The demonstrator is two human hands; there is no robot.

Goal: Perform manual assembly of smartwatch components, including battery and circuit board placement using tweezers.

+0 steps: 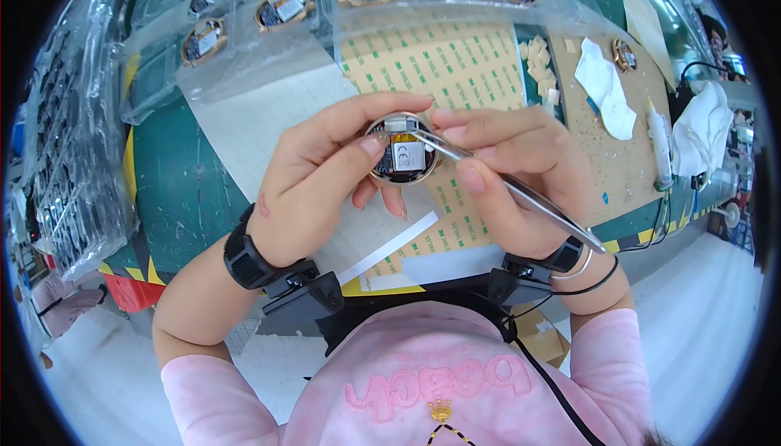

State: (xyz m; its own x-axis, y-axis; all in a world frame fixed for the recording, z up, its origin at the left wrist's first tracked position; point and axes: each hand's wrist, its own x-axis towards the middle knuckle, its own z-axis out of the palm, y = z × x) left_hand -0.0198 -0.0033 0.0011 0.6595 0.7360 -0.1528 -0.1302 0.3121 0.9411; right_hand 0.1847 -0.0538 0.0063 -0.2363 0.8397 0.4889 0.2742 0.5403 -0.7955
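Observation:
My left hand [313, 177] is closed around the rim of a round, open watch body [407, 158], thumb and fingers on its edge. Inside it show a white-labelled battery, dark circuitry and a bit of amber film. Tweezers [547, 206] lie in my right hand [529, 169], pinched between thumb and fingers. Their tips reach inside the watch body near its upper edge, by a small silvery part [400, 125]. Whether the tips grip that part, I cannot tell. Under my hands are a pale sheet [268, 92] and a tan printed adhesive-backing sheet [443, 67].
Clear plastic trays [154, 88] hold several similar watch bodies at the back. Stacked trays [85, 153] stand at the left. To the right lie a brown board [606, 149], white cloths [604, 88], another round part [624, 55], a white tube [660, 149] and cables. Yellow-black tape marks the table edge.

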